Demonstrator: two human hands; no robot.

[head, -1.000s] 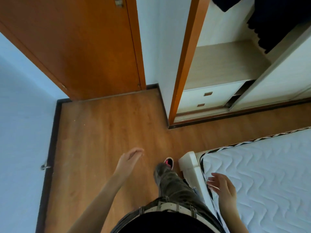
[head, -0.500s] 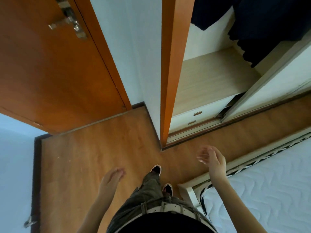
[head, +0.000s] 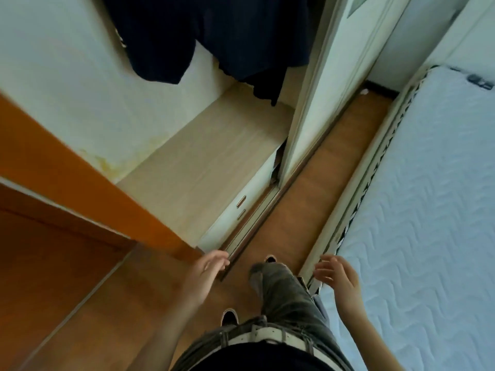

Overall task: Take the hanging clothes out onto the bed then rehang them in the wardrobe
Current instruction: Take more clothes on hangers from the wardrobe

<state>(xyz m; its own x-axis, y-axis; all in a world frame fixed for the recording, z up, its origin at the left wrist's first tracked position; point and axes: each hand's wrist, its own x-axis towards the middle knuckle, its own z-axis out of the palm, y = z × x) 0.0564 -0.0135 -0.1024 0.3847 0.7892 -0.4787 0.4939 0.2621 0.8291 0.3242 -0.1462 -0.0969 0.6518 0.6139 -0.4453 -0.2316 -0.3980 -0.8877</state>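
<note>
Nearest to the camera, the person's left hand (head: pixel 206 271) and right hand (head: pixel 338 274) are both released, with loose spread fingers, and they hold nothing. Between them are the grey-green trouser legs (head: pixel 284 293) with a white belt (head: pixel 267 337), above the brown wooden floor (head: pixel 308 188). At the right lies the bed with a white quilted mattress (head: pixel 428 196); its long side runs away from the person, along the strip of floor. Farther, at the left of this strip, the white wardrobe with a pale wooden shelf (head: pixel 203 156) is open. The dark navy hanging clothes (head: pixel 214 36) are inside it, at the top, and their long axis points down toward the shelf.
</note>
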